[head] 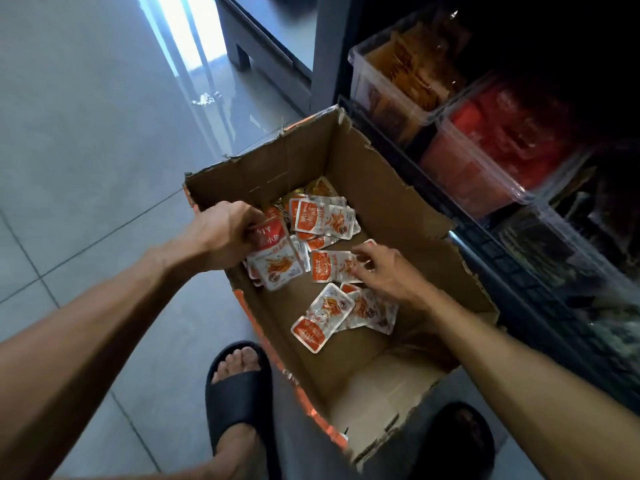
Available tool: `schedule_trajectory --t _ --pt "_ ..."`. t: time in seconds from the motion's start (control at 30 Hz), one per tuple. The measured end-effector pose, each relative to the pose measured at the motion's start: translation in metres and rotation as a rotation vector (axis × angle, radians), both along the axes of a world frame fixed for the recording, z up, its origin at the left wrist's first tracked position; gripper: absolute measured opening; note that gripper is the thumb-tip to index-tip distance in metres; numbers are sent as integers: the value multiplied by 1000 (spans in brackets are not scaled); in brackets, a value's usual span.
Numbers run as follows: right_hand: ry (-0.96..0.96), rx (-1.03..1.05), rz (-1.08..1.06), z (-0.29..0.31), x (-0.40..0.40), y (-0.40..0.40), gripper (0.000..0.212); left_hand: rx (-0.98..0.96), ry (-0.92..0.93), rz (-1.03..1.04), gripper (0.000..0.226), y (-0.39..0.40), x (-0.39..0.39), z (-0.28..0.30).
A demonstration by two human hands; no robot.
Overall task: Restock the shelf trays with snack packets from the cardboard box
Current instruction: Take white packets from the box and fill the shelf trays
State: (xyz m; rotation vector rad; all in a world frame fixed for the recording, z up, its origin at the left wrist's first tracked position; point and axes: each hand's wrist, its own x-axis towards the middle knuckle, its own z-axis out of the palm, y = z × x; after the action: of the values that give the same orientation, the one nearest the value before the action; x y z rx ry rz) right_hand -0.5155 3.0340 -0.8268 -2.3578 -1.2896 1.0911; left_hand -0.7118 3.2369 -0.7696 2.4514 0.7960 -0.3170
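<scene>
Snack packets point(325, 216): orange-and-white sachets, loose on the bottom of the cardboard box point(391, 209), gathered toward its far half, with a few yellow ones behind.

Cardboard box: open, ragged-edged, on the tiled floor point(86, 140) just beside the shelf unit point(485, 251).

Left hand point(221, 233): we note its grip curled round a small stack of packets point(273, 247) over the box's left side.

Right hand point(388, 271): inside the box, fingers bent, its grip pinching the edge of a single packet point(329, 266) on the pile.

Shelf trays: clear plastic, side by side on the shelf; one point(388, 95) holds brown-orange packets, the next point(460, 168) red ones, and a nearer tray point(568, 258) dark contents we cannot make out.

Black slippers point(239, 393): on both feet, by the box's near end.
</scene>
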Motion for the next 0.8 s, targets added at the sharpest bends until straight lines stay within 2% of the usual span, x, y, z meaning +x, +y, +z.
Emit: schedule_trajectory --t 0.1,0.2,0.27,0.37,0.4,0.5,0.63,0.7,0.8 --pt "225 207 -161 59 5 11 34 -215 -108 98 13 -20 8 16" --pt "334 286 -140 105 1 12 42 -404 -227 152 9 -47 19 36" --pt "338 259 -98 124 -2 4 38 -489 -297 158 11 -66 29 50" --pt "322 280 -142 146 1 -12 9 -569 -401 219 14 -88 41 70" --pt "317 300 -182 155 3 -17 5 -599 -442 268 15 -95 44 77" --pt "334 393 -317 183 10 -33 11 -683 -520 401 16 -119 50 92" --pt "300 470 -505 224 17 -56 9 -783 -548 376 14 -149 57 111" --pt "257 479 -520 248 20 -66 2 -752 -558 349 10 -156 62 125" --pt "164 486 -465 289 23 -81 6 -707 -576 253 9 -159 74 154"
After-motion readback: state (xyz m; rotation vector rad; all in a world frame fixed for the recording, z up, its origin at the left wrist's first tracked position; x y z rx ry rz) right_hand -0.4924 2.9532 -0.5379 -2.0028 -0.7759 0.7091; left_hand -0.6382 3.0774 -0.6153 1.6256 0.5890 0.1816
